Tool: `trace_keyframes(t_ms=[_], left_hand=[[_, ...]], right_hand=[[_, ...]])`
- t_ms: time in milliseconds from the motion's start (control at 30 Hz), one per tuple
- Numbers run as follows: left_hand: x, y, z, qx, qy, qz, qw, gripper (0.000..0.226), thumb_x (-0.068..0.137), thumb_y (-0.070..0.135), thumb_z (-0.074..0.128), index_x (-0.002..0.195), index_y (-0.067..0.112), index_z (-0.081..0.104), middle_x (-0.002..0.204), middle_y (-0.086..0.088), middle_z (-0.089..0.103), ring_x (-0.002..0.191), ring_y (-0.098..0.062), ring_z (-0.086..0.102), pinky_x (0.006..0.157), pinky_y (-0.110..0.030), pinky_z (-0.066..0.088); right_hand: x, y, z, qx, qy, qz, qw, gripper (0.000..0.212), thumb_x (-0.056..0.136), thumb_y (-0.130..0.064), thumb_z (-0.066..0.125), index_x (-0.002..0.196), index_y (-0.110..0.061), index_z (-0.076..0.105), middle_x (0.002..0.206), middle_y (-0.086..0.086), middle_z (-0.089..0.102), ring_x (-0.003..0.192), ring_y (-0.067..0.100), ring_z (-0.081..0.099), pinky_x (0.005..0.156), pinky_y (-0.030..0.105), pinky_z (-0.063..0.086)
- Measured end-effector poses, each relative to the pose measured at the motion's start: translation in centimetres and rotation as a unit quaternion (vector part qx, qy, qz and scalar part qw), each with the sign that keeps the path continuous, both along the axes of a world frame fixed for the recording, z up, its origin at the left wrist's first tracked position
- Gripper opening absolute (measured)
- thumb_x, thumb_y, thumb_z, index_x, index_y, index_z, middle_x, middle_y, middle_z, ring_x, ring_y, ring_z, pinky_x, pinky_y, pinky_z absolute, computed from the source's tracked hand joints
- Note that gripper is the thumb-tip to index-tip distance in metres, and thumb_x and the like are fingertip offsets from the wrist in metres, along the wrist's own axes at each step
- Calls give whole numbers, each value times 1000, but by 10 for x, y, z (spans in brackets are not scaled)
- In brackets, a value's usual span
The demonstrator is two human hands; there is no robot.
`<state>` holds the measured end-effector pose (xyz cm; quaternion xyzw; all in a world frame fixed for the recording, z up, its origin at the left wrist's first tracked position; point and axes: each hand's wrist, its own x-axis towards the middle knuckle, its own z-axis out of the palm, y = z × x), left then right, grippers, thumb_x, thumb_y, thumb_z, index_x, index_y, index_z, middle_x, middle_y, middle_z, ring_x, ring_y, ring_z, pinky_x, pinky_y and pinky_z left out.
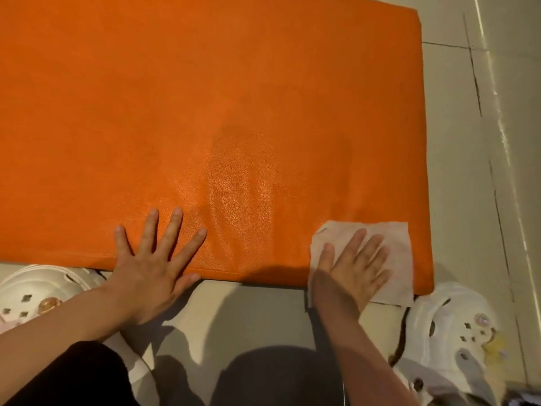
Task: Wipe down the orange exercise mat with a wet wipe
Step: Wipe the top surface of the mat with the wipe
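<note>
The right hand (355, 263) is lying flat with straight fingers on a white wet wipe (389, 244), pressing it onto the orange exercise mat (205, 112) at the mat's near right corner. The wipe is spread open, not bunched, and its lower edge is hanging just past the mat's near edge onto the floor; a flat palm over an opened sheet is probably giving the widest contact per stroke. The left hand (155, 259) is resting palm down with its fingers splayed on the mat's near edge, well apart from the right hand, its thumb tip lying along the edge itself. It is holding nothing; it seems to be bracing the person's weight and keeping the mat from sliding while the other hand is rubbing.

Between and beyond the two hands, a patch of the mat's pebbled surface is shining, which may be dampness from the wipe, though it could be only reflected light. The far and left parts are looking duller, so much of the surface is likely not yet wiped.

The mat is lying on a pale tiled floor (468, 142), its right edge and far right corner in view. A white perforated clog with small charms (448, 326) is standing just beside the near right corner, and a second white clog (38, 291) is sitting against the near edge at the left.

No brand, label or writing is showing on anything
</note>
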<state>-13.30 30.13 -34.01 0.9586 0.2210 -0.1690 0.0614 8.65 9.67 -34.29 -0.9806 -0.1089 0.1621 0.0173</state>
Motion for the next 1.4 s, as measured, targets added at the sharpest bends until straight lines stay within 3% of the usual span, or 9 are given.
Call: trace_keyframes(t_ms=[167,333,533,667,833,1033,1200,1300,1400], left_hand=[[-2,2,0,4,-10,-1,1000,67,98,65,13,156,32,20,161,-18,20,150,-36,-8,89,-82,21],[-3,2,0,11,-21,-2,1000,67,98,65,13,157,33,18,161,-18,21,150,-35,-9,89,-81,21],[-3,-1,0,20,-20,-2,1000,66,99,64,13,155,31,23,160,-19,21,150,-37,-6,90,-80,20],[1,-4,5,19,1,1,1000,66,100,62,12,153,26,28,158,-24,23,143,-49,15,89,-80,20],[3,-5,12,7,29,-4,1000,64,100,61,13,154,29,25,158,-23,25,140,-53,22,89,-82,23],[18,10,39,-3,-17,57,998,65,91,61,31,145,26,44,145,-15,49,125,-42,47,80,-61,48],[25,36,40,7,40,104,994,97,73,87,30,152,32,31,154,-21,35,136,-42,35,85,-67,39],[29,46,45,8,86,183,979,123,49,106,21,155,46,-1,162,-17,18,145,-41,21,91,-75,32],[29,55,43,-15,104,223,969,130,36,110,9,142,48,-34,161,-3,-24,151,-32,-7,106,-68,22]], right_hand=[[-43,0,-2,37,15,94,995,72,98,-58,15,156,-15,17,162,17,13,149,38,11,118,48,0],[32,-34,0,-10,2,56,998,71,91,-65,-11,150,-30,-26,161,3,-24,150,24,-16,119,43,-13],[114,-23,-1,6,-23,-41,999,75,98,-62,9,156,-18,-8,164,8,-10,151,29,-6,120,51,-4],[108,14,-3,9,-30,-52,998,74,101,-56,15,156,-13,-7,164,12,-10,150,32,-10,118,54,-9],[66,90,-5,44,-6,150,988,72,101,-57,14,156,-17,-9,163,10,-16,149,32,-17,115,55,-16],[79,125,-4,52,12,428,902,67,101,-57,11,157,-23,-5,164,4,-11,151,24,-11,117,45,-15],[201,59,7,17,-11,201,979,77,97,-64,10,157,-18,-6,164,10,-11,151,26,-8,121,49,-5],[215,44,12,4,-4,123,992,73,101,-59,10,157,-16,-8,164,11,-13,151,30,-9,122,49,-3],[177,77,7,12,-5,78,997,73,101,-56,11,156,-12,-10,163,13,-15,150,33,-13,120,48,-9]])
